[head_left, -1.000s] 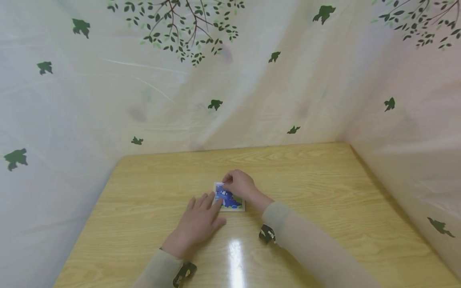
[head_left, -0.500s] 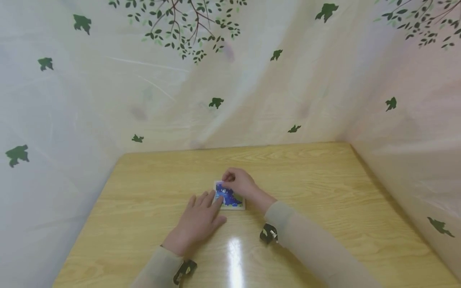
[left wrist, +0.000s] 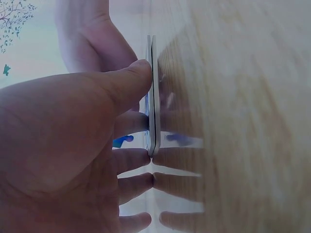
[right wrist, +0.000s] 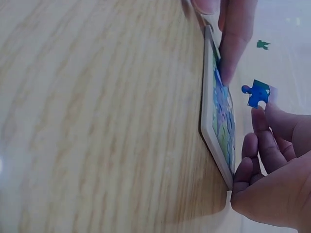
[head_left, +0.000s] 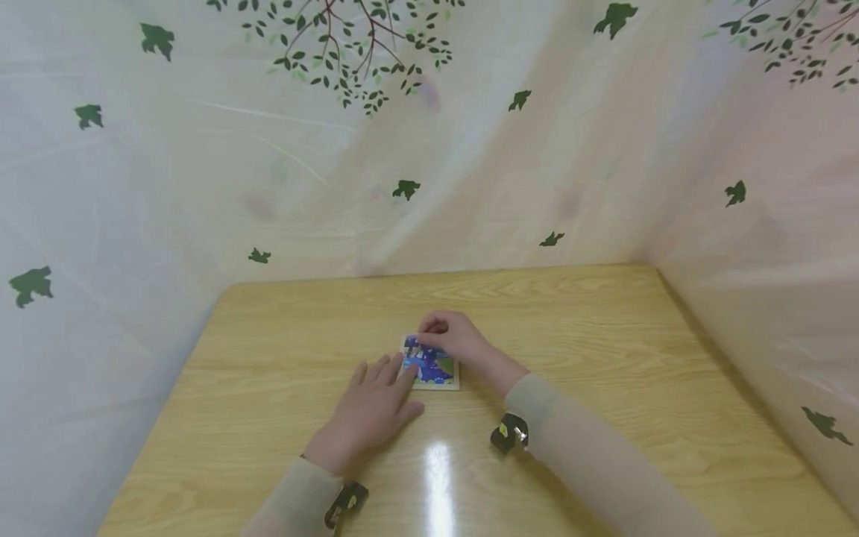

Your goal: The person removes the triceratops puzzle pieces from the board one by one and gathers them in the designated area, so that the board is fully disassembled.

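A small framed jigsaw puzzle (head_left: 443, 386) with a blue dinosaur picture lies on the table. My left hand (head_left: 369, 410) is at its left side, fingers spread and fairly straight, the index fingertip on the picture. In the left wrist view, the left thumb (left wrist: 136, 77) rests along the near edge of the board (left wrist: 156, 107). Over the board's upper part, my right hand (head_left: 459, 339) pinches a blue jigsaw piece (right wrist: 259, 93) between thumb and index finger. That piece stands raised off the board in the right wrist view, and the other right fingers are curled beside the frame.
The wooden table (head_left: 282, 335) extends around the puzzle, with a bright light reflection (head_left: 439, 477) near the front. A pale curtain (head_left: 322, 164) printed with leaves and branches hangs behind and along the sides. Each wrist carries a small dark camera (head_left: 510, 432).
My right hand and forearm have shifted slightly right, and the top of the picture looks more broken up. The left hand has stayed on the board. The head view has tilted a little.
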### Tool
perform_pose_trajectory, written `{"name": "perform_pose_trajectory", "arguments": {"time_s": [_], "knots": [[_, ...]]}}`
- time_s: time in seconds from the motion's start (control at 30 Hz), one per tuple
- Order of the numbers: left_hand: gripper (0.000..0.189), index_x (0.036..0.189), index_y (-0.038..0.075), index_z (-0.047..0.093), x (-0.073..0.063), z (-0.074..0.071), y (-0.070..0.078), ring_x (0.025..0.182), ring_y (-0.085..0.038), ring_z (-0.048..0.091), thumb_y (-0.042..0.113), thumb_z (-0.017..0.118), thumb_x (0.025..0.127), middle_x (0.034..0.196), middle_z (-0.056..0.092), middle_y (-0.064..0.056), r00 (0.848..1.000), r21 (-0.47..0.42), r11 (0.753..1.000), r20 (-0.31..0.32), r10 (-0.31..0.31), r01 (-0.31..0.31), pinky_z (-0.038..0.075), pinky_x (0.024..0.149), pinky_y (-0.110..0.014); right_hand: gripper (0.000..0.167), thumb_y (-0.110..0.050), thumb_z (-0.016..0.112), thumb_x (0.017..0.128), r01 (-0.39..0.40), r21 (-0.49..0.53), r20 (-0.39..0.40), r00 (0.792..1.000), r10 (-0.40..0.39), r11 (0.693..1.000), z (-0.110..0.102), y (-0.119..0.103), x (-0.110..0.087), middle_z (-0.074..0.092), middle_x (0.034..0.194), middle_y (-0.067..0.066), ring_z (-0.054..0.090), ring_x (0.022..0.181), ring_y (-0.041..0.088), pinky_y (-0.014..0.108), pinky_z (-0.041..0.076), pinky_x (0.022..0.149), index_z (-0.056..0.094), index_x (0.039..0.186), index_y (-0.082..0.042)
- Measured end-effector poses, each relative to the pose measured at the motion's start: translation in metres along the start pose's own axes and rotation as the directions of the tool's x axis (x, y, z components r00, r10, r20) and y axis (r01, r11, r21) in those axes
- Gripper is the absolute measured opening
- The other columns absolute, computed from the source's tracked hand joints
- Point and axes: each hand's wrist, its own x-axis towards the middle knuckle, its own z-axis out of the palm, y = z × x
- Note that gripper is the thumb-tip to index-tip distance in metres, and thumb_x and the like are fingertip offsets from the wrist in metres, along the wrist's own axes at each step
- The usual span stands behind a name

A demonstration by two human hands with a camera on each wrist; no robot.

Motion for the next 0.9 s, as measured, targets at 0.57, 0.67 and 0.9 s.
{"name": "perform_pose_trajectory", "arguments": {"time_s": [0.57, 0.67, 0.9], "knots": [[0.071, 0.169, 0.011, 0.046, -0.001, 0.000, 0.002, 0.162, -0.047, 0.031, 0.054, 0.056, 0.113, 0.176, 0.034, -0.023, 1.000, 0.012, 1.000, -0.008, -0.006, 0.006, 0.018, 0.131, -0.071, 0.017, -0.018, 0.080, 0.104, -0.009, 0.073, -0.094, 0.995, 0.016, 0.997, -0.022, 0.001, -0.002, 0.076, 0.110, 0.006, 0.070, 0.106, 0.023, 0.043, 0.058, 0.104, 0.076, 0.119, -0.009], [0.072, 0.169, 0.012, 0.045, -0.001, 0.000, 0.003, 0.162, -0.047, 0.030, 0.055, 0.055, 0.113, 0.177, 0.033, -0.022, 1.000, 0.010, 1.000, -0.007, -0.009, 0.009, 0.017, 0.131, -0.072, 0.018, -0.018, 0.080, 0.104, 0.001, 0.049, -0.107, 0.994, 0.004, 0.999, -0.028, 0.003, -0.005, 0.076, 0.111, 0.005, 0.070, 0.106, 0.022, 0.041, 0.059, 0.101, 0.076, 0.119, -0.009], [0.072, 0.169, 0.011, 0.045, -0.002, -0.001, 0.003, 0.162, -0.047, 0.029, 0.055, 0.055, 0.113, 0.177, 0.032, -0.022, 1.000, 0.006, 1.000, -0.002, -0.009, 0.009, 0.016, 0.131, -0.071, 0.013, -0.017, 0.078, 0.106, 0.016, 0.009, -0.126, 0.992, -0.015, 1.000, -0.044, 0.010, -0.011, 0.076, 0.110, 0.006, 0.069, 0.104, 0.022, 0.040, 0.059, 0.096, 0.076, 0.117, -0.010]]}}
